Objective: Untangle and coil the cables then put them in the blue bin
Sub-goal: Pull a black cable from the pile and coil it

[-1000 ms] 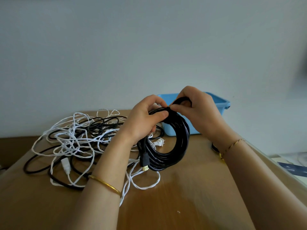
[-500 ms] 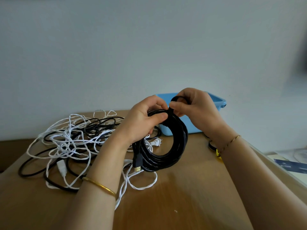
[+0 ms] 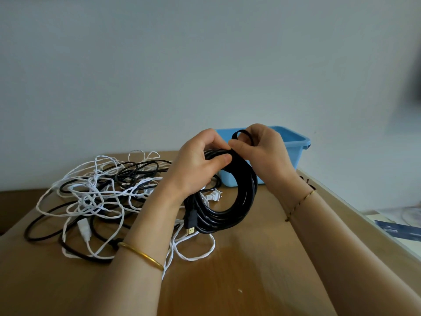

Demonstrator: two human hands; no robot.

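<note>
- Wooden table (image 3: 250, 281); tangle (image 3: 98, 197) of white and black cables lies left.
- Left hand (image 3: 196, 165): fingers clamped round top of black coil (image 3: 249, 192), which hangs upright above table.
- Right hand (image 3: 266, 153): pinches coil's end loop.
- Bin (image 3: 293, 153) just behind right hand, the nearer one.

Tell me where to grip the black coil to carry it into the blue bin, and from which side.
Grip the black coil at its top, where the left hand bunches all the loops together, reaching through the ring's opening from the left. The coil hangs upright, so its lower loops fan apart and the gold-tipped plug dangles there; a lower grip would likely spill turns.
</note>
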